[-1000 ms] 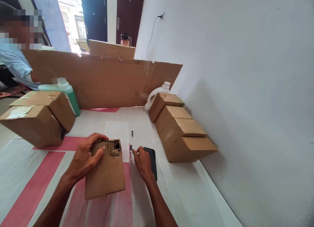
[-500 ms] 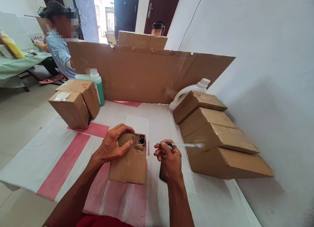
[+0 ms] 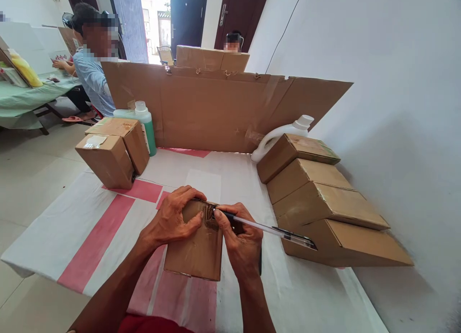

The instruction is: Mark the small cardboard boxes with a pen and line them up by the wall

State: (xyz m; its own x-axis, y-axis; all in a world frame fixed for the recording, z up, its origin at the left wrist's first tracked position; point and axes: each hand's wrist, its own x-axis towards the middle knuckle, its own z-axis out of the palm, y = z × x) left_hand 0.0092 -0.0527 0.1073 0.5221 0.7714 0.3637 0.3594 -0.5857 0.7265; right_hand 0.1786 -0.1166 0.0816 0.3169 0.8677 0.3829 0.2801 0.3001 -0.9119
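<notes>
Gripping the pen (image 3: 266, 229) in my right hand (image 3: 241, 241), I have brought its tip from mid-air to the torn corner of the box (image 3: 196, 249), so the tape there can now be worked. My left hand (image 3: 173, 220) is clamped over the box's top edge, pinning it on the worktop (image 3: 72, 222) just before me. Brown and creased, the box has ragged tape at that corner.

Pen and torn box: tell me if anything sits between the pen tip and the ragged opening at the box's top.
Nothing visible does. The right hand holds the pen with its tip right at the torn opening of the small box, which the left hand grips on its other side, thumb lying beside the tear.
</notes>
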